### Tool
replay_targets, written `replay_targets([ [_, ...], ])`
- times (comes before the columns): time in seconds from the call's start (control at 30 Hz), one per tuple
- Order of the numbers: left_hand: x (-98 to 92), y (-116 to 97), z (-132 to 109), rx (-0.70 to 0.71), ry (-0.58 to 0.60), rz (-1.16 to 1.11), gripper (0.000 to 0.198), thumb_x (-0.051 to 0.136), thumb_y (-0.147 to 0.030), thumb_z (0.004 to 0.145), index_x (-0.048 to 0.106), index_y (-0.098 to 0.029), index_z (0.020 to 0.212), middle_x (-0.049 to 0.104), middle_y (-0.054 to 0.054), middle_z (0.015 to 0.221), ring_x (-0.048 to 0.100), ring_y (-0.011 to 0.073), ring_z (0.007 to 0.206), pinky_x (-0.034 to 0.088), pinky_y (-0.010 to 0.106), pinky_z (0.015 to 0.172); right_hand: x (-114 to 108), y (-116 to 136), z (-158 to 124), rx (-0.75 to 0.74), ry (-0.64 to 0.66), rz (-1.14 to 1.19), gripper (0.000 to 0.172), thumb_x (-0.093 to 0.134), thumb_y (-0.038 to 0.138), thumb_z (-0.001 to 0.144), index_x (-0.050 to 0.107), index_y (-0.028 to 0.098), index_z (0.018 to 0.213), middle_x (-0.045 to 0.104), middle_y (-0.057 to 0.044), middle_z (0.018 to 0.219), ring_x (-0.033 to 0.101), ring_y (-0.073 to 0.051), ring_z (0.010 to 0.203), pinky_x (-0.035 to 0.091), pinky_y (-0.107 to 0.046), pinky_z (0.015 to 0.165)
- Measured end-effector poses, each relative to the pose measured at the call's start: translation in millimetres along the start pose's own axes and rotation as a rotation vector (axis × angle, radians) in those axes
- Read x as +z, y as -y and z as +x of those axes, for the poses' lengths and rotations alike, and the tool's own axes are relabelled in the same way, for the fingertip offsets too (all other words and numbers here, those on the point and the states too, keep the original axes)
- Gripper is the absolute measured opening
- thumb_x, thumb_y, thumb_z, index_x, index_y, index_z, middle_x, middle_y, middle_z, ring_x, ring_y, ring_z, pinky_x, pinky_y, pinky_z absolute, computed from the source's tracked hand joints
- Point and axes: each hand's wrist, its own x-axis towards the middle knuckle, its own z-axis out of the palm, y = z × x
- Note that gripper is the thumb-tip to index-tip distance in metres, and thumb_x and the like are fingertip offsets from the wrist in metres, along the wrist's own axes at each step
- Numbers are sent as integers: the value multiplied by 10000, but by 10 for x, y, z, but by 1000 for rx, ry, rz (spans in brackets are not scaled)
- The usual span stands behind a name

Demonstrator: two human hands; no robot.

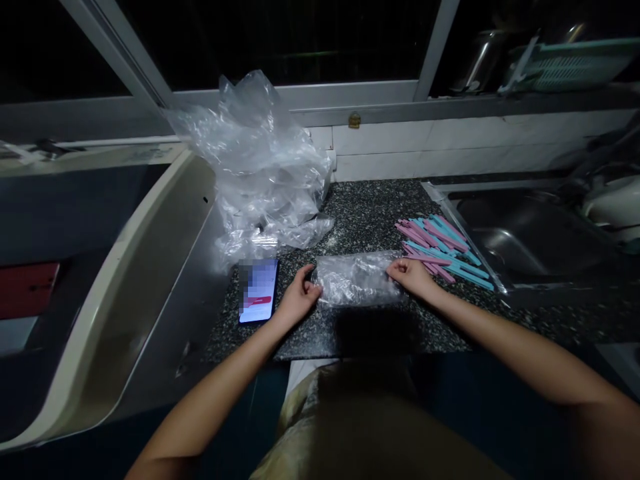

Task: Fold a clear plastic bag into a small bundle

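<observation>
As the head view looks down on a speckled dark countertop (370,207), a clear plastic packet (357,279) lies crinkled and flat near the middle of the frame, its long side running across; what it may contain is hard to make out. At its right end, the right hand (413,275) has thumb and fingertips brought together on the edge of the packet in a pinch. At its left end, the left hand (300,293) is loosely curled, thumb and forefinger parted at the packet's edge; whether it has a grip on the plastic I cannot tell.

Left of centre, a phone (259,293) with a lit screen lies just beside the left hand, part of its display pixelated. Above it, a big heap of crumpled clear plastic (270,160) rises in front of the window frame (300,97). Right of centre, pink and blue strips (443,243) lie in a loose pile, just beyond the right hand and beside the metal sink (520,233) at the right. A green basket (575,67) sits at the upper right; a cream-edged appliance (145,247) fills the left.
</observation>
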Motion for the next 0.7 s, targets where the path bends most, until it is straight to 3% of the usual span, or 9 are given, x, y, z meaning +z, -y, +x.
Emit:
replay_targets([
  [0.17, 52, -45, 7, 56, 2, 386, 452, 521, -178, 729, 461, -166, 1176, 541, -28, 646, 517, 115, 581, 389, 227, 590, 31, -33, 82, -6, -41, -233, 176, 500, 307, 666, 516, 170, 557, 538, 7, 513, 473, -118, 500, 330, -219, 482],
  [0.37, 13, -161, -78, 56, 31, 847, 403, 489, -297, 797, 467, -207, 1190, 616, 32, 808, 587, 178, 735, 414, 262, 643, -73, 74, 52, 14, -7, -469, 182, 512, 312, 713, 544, 163, 614, 572, -10, 551, 515, -132, 528, 324, -218, 492],
  [0.47, -45, -215, -145, 267, -52, 997, 353, 443, -334, 830, 510, -183, 1142, 575, 85, 956, 562, 205, 862, 427, 292, 709, -243, 187, -19, -38, -113, -655, 239, 515, 367, 748, 605, 160, 830, 641, -47, 674, 569, -173, 608, 347, -239, 530],
  [0.53, -56, -255, -161, 442, -61, 1019, 307, 407, -333, 851, 561, -171, 1062, 555, 93, 950, 532, 206, 885, 423, 306, 746, -340, 265, -31, -118, -214, -760, 266, 484, 354, 784, 607, 176, 940, 668, -62, 774, 593, -198, 686, 370, -259, 578],
  [0.6, -18, -283, -157, 588, 22, 992, 279, 390, -319, 861, 591, -174, 991, 556, 84, 916, 512, 197, 870, 417, 305, 757, -372, 329, 16, -248, -223, -792, 248, 451, 309, 813, 617, 193, 957, 673, -64, 888, 600, -204, 783, 394, -273, 648],
  [0.7, 120, -271, -163, 726, 240, 951, 226, 420, -284, 846, 596, -192, 955, 558, 71, 941, 500, 185, 871, 407, 294, 752, -281, 372, 189, -394, -91, -802, 234, 449, 279, 823, 637, 188, 930, 655, -70, 967, 576, -207, 904, 404, -283, 749],
])
